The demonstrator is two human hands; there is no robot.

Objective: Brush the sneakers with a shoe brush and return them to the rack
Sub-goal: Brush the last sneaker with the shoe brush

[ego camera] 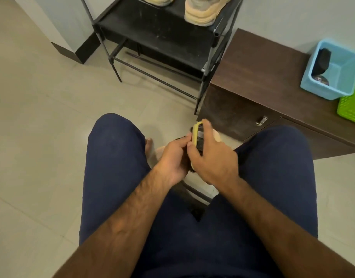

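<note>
- A black shoe rack (152, 31) stands on the floor well ahead of both hands, and one shelf has bare space on it.
- The dark brown tabletop (263, 63) of a low cabinet lies ahead and to the right of the right hand. It carries a blue tub (321, 85) and a green basket (350, 110).
- A pair of beige sneakers (202, 13) sits on the rack's upper shelf. Whether they have been brushed cannot be told.
- The left hand (172, 159), low between the knees, has its fingers curled around a pale sneaker (217, 137) that is mostly hidden.
- The right hand (210, 159), touching the left, grips the shoe brush (198, 135), which is pressed against that sneaker.
- Brushing looks to be under way. This sneaker is not yet back on the rack.
</note>
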